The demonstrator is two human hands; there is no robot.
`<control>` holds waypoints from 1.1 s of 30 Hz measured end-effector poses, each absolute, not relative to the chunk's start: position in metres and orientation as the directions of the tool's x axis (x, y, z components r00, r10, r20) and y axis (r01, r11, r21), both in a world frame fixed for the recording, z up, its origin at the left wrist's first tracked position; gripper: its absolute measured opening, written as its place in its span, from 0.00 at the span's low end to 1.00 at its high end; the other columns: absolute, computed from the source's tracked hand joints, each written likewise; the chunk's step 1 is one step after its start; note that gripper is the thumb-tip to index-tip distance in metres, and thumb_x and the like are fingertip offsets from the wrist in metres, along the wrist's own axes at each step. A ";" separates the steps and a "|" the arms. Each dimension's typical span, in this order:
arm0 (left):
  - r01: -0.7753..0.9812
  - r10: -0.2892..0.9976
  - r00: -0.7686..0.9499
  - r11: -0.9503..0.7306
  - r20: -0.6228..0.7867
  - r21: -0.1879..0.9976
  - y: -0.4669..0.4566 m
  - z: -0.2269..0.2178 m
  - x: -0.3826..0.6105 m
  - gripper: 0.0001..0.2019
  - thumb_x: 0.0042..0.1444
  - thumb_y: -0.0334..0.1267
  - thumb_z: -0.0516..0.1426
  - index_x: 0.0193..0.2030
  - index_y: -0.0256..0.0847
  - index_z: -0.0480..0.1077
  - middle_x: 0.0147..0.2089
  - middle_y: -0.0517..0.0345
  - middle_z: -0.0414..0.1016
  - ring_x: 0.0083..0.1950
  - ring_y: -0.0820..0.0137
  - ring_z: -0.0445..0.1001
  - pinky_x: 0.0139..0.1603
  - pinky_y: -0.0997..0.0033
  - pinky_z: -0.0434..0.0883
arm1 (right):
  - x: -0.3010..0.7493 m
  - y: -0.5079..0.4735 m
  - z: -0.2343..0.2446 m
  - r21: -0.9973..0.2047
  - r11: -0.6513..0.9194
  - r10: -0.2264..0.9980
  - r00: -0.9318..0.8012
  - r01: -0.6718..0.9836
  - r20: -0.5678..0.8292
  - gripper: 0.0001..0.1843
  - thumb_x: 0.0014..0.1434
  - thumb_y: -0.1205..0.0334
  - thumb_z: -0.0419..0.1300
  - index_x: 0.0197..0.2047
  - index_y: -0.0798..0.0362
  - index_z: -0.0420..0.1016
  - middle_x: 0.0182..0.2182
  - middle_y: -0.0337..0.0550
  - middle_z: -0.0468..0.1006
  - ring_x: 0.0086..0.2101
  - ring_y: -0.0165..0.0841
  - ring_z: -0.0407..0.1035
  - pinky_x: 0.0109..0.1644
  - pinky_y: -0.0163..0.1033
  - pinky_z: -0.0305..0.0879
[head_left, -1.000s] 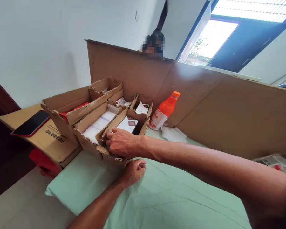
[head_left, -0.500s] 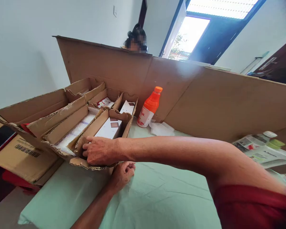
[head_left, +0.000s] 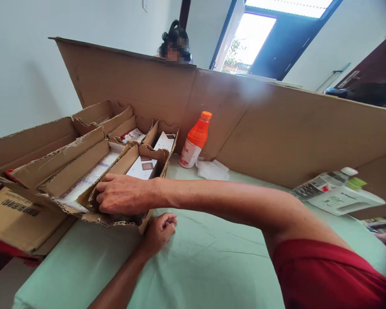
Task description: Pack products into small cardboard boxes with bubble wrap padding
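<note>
My right hand point(head_left: 122, 195) reaches from the right into the near end of a narrow cardboard tray point(head_left: 124, 162). Its fingers curl down inside the tray, and what they grip is hidden. A white box point(head_left: 141, 168) with a brown square lies in the same tray, just beyond the hand. My left hand point(head_left: 159, 231) rests as a closed fist on the green cloth point(head_left: 212, 257), right beside the tray's near corner. A second tray point(head_left: 83, 180) with white packets stands to the left.
More open cardboard boxes point(head_left: 35, 141) crowd the left side, over a flat carton point(head_left: 16, 210). An orange bottle point(head_left: 194, 141) and a white tissue point(head_left: 212, 170) stand by a tall cardboard screen point(head_left: 260, 124). Another person's head point(head_left: 173, 43) shows behind it. Plastic bottles and paper point(head_left: 337, 195) lie at the right.
The view has swung to the right, bringing the bottles at the right into sight. My right hand stays at the tray's near end, and my left fist stays beside it.
</note>
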State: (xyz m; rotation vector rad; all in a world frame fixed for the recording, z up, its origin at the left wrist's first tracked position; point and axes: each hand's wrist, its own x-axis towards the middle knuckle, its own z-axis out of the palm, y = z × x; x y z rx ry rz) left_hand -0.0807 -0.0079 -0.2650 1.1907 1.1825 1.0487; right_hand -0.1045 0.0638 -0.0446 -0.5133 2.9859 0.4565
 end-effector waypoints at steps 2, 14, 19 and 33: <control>0.021 0.989 0.109 0.099 -0.101 0.995 -0.008 -0.263 -0.081 0.22 0.53 0.45 0.55 0.52 0.36 0.74 0.44 0.47 0.79 0.35 0.69 0.76 0.24 0.76 0.66 | -0.104 0.064 -0.041 0.280 0.898 -0.305 -0.939 -0.340 -0.162 0.16 0.70 0.70 0.52 0.47 0.48 0.81 0.51 0.39 0.82 0.52 0.39 0.70 0.50 0.45 0.57; 0.056 0.990 0.082 0.113 -0.117 0.992 -0.008 -0.265 -0.080 0.20 0.53 0.44 0.55 0.50 0.39 0.74 0.46 0.50 0.79 0.36 0.70 0.76 0.25 0.77 0.67 | -0.096 0.062 -0.070 0.325 0.878 -0.301 -0.934 -0.351 -0.193 0.15 0.67 0.70 0.55 0.35 0.47 0.81 0.45 0.37 0.85 0.53 0.41 0.69 0.53 0.48 0.55; 0.061 0.988 0.090 0.117 -0.123 0.991 -0.008 -0.263 -0.080 0.20 0.52 0.44 0.55 0.49 0.38 0.75 0.44 0.49 0.80 0.36 0.68 0.77 0.25 0.76 0.67 | -0.102 0.064 -0.065 0.277 0.897 -0.316 -0.938 -0.344 -0.140 0.14 0.67 0.70 0.55 0.35 0.48 0.79 0.43 0.40 0.85 0.47 0.39 0.71 0.52 0.48 0.55; 0.028 0.980 0.116 0.163 -0.165 0.986 -0.014 -0.252 -0.082 0.24 0.51 0.46 0.57 0.53 0.36 0.74 0.47 0.45 0.79 0.41 0.65 0.78 0.28 0.74 0.67 | 0.158 0.171 -0.037 -0.675 0.547 0.778 -0.004 0.496 0.628 0.13 0.59 0.48 0.63 0.37 0.49 0.79 0.35 0.41 0.83 0.38 0.35 0.77 0.45 0.43 0.74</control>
